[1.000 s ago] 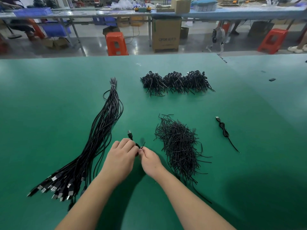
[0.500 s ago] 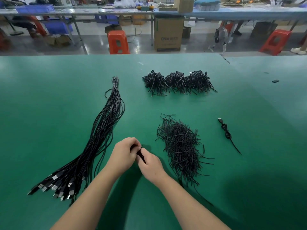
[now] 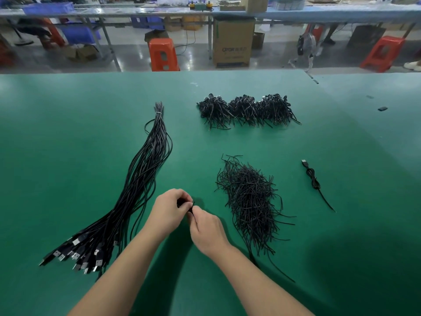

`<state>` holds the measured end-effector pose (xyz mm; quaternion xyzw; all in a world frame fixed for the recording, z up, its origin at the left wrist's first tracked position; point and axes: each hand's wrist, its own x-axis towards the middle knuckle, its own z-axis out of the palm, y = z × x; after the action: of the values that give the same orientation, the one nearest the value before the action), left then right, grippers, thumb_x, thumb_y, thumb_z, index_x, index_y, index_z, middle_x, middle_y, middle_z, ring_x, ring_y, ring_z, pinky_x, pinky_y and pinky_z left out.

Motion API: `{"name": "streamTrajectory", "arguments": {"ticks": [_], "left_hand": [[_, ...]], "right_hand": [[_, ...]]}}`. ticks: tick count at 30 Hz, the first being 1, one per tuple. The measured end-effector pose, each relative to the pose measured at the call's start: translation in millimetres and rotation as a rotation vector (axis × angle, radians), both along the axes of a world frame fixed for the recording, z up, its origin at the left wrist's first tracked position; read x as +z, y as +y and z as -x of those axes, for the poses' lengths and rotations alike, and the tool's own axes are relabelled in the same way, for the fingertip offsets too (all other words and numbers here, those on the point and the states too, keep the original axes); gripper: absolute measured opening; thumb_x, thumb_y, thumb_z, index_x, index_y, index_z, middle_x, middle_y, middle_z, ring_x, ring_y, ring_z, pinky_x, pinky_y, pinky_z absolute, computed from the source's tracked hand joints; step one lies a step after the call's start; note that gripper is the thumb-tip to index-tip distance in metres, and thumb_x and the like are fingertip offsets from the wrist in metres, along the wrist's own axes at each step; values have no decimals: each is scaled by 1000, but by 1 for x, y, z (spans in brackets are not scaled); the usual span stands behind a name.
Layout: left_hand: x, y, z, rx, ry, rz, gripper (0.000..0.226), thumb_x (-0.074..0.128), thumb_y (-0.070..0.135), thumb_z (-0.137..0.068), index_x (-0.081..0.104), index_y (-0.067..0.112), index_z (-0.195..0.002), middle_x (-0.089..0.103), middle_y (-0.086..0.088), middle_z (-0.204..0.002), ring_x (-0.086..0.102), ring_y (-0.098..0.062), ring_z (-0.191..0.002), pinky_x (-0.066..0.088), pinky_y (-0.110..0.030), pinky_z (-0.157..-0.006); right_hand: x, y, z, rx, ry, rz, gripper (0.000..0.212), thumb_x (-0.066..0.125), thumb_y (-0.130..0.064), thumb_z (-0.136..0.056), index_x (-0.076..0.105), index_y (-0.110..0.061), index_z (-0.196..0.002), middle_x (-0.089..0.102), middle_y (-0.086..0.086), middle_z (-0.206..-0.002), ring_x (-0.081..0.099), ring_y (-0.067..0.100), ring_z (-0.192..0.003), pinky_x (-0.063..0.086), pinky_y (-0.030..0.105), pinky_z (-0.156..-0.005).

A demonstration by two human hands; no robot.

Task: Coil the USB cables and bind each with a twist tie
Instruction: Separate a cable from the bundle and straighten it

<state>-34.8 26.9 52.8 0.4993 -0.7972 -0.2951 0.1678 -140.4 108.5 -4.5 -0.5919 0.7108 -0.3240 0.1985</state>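
Note:
My left hand (image 3: 167,209) grips a small coiled black USB cable (image 3: 181,203), mostly hidden inside its curled fingers. My right hand (image 3: 206,226) pinches a black twist tie (image 3: 191,209) right against that coil, just above the green table (image 3: 68,156). A long bundle of uncoiled USB cables (image 3: 136,185) lies to the left, plugs toward me. A loose heap of black twist ties (image 3: 249,199) sits to the right of my hands. Three clumps of coiled, tied cables (image 3: 246,109) lie in a row farther back.
A single coiled cable with a free tail (image 3: 313,179) lies at the right. A small dark piece (image 3: 382,108) sits far right. Beyond the table's far edge stand orange stools (image 3: 163,54), a cardboard box (image 3: 233,42) and another workbench.
The USB plug that stuck up beside my left hand has disappeared into that hand. Both hands have closed in on each other and shifted slightly toward me.

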Motion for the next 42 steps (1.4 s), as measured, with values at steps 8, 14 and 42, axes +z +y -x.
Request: {"name": "streamTrajectory", "arguments": {"ticks": [8,14,42], "left_hand": [[-3,12,12,28,-28,319,33,59,34,-96,75,7,-86,67,1,-105,60,-17,-101,49,-33,-91],[-2,13,16,-21,-175,284,21,59,22,-93,77,11,-94,65,1,-124,55,-16,-116,42,-28,-93],[8,16,20,-155,-626,229,9,43,16,-98,37,18,-91,59,-2,-106,65,-23,-92,39,-31,-65]], "right_hand": [[5,1,2,-51,-119,-10,26,40,-33,-104,52,-13,-93,65,17,-83,55,41,-75,35,39,-60],[7,3,1,-69,-139,-13,21,45,-24,-101,58,-8,-102,68,16,-92,60,39,-81,40,39,-67],[1,1,2,-67,-152,-74,18,42,-34,-94,45,-19,-84,62,5,-76,50,34,-71,44,41,-61]]}}
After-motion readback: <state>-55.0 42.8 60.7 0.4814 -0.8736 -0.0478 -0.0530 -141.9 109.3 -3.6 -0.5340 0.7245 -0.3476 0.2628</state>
